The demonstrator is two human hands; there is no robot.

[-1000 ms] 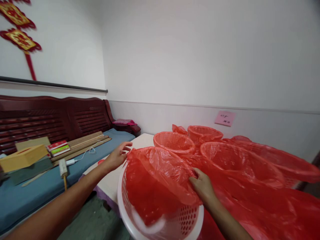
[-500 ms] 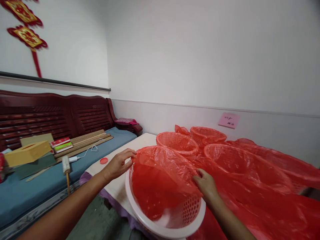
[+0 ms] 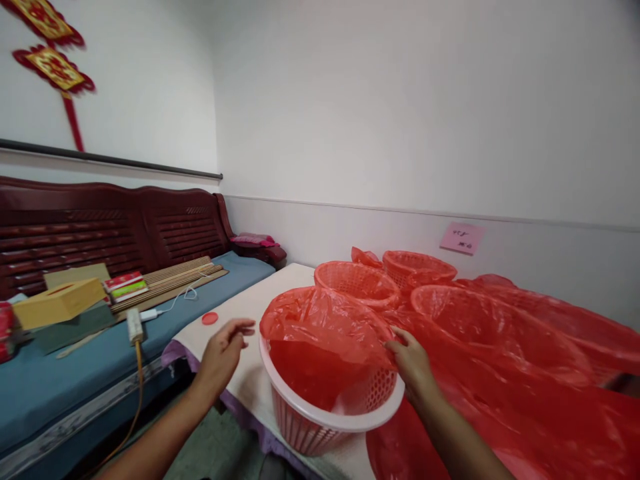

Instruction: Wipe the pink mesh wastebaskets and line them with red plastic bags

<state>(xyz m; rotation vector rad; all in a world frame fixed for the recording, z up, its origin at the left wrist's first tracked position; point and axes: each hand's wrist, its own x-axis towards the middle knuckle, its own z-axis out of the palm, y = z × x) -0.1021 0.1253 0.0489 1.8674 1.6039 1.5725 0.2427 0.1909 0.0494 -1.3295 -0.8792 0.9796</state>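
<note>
A white plastic basket (image 3: 345, 421) stands upright at the near corner of the table, with a red plastic bag (image 3: 320, 333) stuffed inside it and bulging above the rim. My right hand (image 3: 413, 363) pinches the bag's edge at the basket's right rim. My left hand (image 3: 223, 350) hovers just left of the basket, fingers apart, holding nothing and not touching the bag.
Behind the white basket stand two red baskets (image 3: 357, 281) and larger ones lined with red bags (image 3: 480, 327). A small red lid (image 3: 210, 318) lies on the table (image 3: 260, 303). To the left is a wooden sofa (image 3: 100, 227) with boxes, a mat and a cable.
The white basket went from tilted toward me to standing upright on the table. My left hand let go of the bag's left edge and drew back. My right hand kept its grip.
</note>
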